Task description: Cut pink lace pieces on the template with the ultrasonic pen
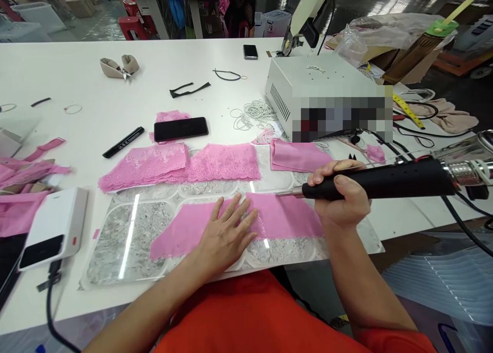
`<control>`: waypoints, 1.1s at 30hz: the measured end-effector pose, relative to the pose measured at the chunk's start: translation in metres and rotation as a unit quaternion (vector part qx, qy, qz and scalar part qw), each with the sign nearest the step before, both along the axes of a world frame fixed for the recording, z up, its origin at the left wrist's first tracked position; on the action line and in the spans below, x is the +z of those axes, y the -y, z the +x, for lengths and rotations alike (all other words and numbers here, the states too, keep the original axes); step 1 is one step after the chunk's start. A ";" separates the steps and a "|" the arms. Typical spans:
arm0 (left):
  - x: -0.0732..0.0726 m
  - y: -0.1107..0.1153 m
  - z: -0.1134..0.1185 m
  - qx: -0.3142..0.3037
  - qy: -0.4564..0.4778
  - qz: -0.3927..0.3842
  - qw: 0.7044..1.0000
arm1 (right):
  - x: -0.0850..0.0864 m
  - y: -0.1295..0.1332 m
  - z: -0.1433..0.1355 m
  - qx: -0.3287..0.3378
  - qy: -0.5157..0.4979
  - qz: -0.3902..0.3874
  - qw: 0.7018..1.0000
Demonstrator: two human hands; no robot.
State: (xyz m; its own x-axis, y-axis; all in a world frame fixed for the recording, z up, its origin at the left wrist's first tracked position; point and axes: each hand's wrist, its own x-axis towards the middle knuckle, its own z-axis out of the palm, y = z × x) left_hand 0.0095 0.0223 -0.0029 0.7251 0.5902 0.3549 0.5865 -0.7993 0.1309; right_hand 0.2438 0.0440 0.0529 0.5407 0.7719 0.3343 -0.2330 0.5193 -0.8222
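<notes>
My left hand (227, 235) lies with fingers spread on a pink fabric piece (181, 232), near its overlap with a second pink piece (292, 219). Both pieces rest on a clear-covered, grey marbled mat (144, 235). My right hand (344, 191) is wrapped round a black-handled corded tool (400, 181) with a thin metal tip. That tip is over the upper edge of the second piece; whether it touches is unclear. Behind these lie stacked pink lace pieces (150, 163), another lace piece (225, 162) and a folded pink piece (298, 155).
A grey box unit (316, 78) stands at the back right, with cables running right. A phone (181, 129), a black marker (123, 142) and white cord (256, 112) lie behind the fabric. On the left sit a white device (57, 227) and pink garments (23, 178).
</notes>
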 end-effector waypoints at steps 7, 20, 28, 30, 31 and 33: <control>-0.002 0.000 -0.001 0.004 -0.004 -0.006 1.000 | 0.000 -0.001 -0.002 0.001 0.007 -0.004 1.000; -0.004 -0.001 -0.001 0.006 0.003 0.011 1.000 | 0.006 0.013 0.039 -0.123 -0.003 -0.006 0.992; -0.003 -0.002 -0.001 0.009 -0.011 0.014 1.000 | 0.001 0.012 0.033 -0.101 0.007 0.005 0.995; -0.002 -0.002 -0.001 0.007 -0.009 0.021 1.000 | 0.000 0.012 0.033 -0.101 0.010 0.004 0.995; -0.002 -0.002 -0.001 0.007 -0.009 0.023 1.000 | 0.000 0.012 0.033 -0.102 0.012 0.003 0.995; -0.001 -0.002 -0.001 0.005 -0.008 0.028 1.000 | 0.000 0.012 0.033 -0.104 0.016 0.000 0.994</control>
State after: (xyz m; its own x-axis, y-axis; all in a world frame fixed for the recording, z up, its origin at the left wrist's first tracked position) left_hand 0.0086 0.0244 -0.0037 0.7247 0.5773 0.3762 0.5967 -0.7988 0.0766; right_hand 0.2770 0.0320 0.0525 0.6778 0.6443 0.3543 -0.0946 0.5542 -0.8270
